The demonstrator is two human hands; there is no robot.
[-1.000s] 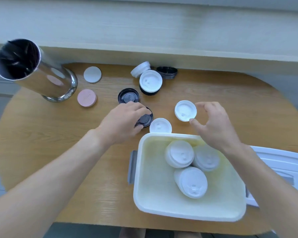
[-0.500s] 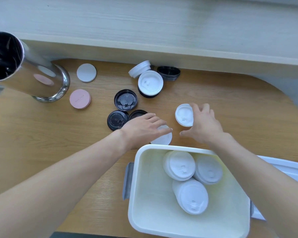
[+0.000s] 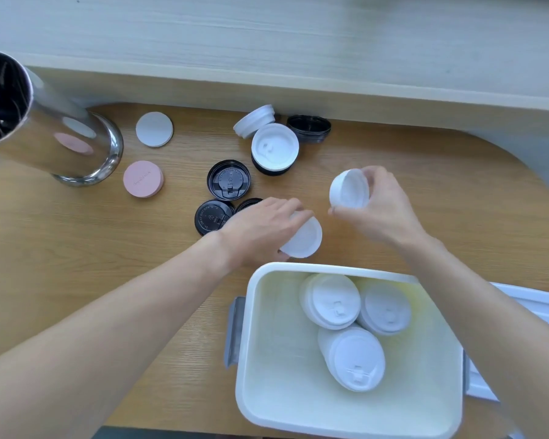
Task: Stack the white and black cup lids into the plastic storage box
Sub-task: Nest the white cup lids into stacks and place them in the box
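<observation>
The white plastic storage box (image 3: 267, 359) sits at the table's near edge and holds three stacks of white lids (image 3: 332, 301). My right hand (image 3: 384, 210) holds a white lid (image 3: 349, 188) tilted on edge above the table, behind the box. My left hand (image 3: 263, 231) lies over another white lid (image 3: 305, 239) on the table and grips it. Left of that hand lie three black lids (image 3: 229, 180), one partly hidden. Farther back a white lid rests on a black stack (image 3: 274, 147), with a white stack (image 3: 254, 123) and a black stack (image 3: 309, 128) beside it.
A shiny steel cylinder (image 3: 45, 134) stands at the far left. A white coaster (image 3: 154, 128) and a pink coaster (image 3: 143, 179) lie near it. The box's lid (image 3: 539, 308) lies to the right of the box. A wooden ledge runs along the table's back.
My right hand picked its white lid up off the table and tilted it. My left hand closed on the other white lid near the box.
</observation>
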